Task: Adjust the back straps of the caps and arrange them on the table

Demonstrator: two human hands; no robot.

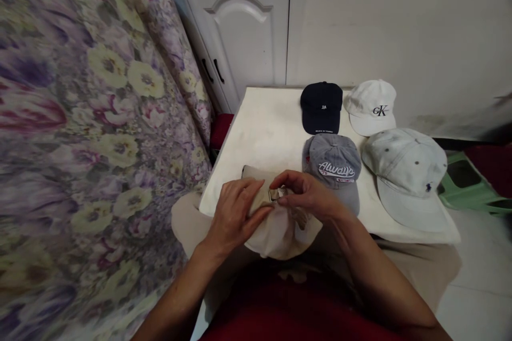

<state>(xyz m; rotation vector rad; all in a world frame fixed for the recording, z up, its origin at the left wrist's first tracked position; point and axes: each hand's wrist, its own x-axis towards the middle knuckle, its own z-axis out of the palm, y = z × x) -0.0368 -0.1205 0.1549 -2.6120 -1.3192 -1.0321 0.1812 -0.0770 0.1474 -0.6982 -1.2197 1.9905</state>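
Observation:
A beige cap (280, 232) lies in my lap at the near edge of the table, its back strap turned up toward me. My left hand (237, 212) grips the cap's strap side, thumb and fingers pinched on the fabric. With thumb and index finger, my right hand (300, 193) pinches the strap at a small metal buckle (275, 195). Just beyond my right hand sits a grey cap (334, 162) with "Always" lettering. Part of the beige cap is hidden under both hands.
A navy cap (321, 106), a white cap (372, 106) and a pale blue-grey cap (408, 170) rest on the cream-covered table (260, 128). A floral curtain (120, 117) hangs at left, a white cabinet door (244, 32) behind. A green stool (460, 184) stands at right.

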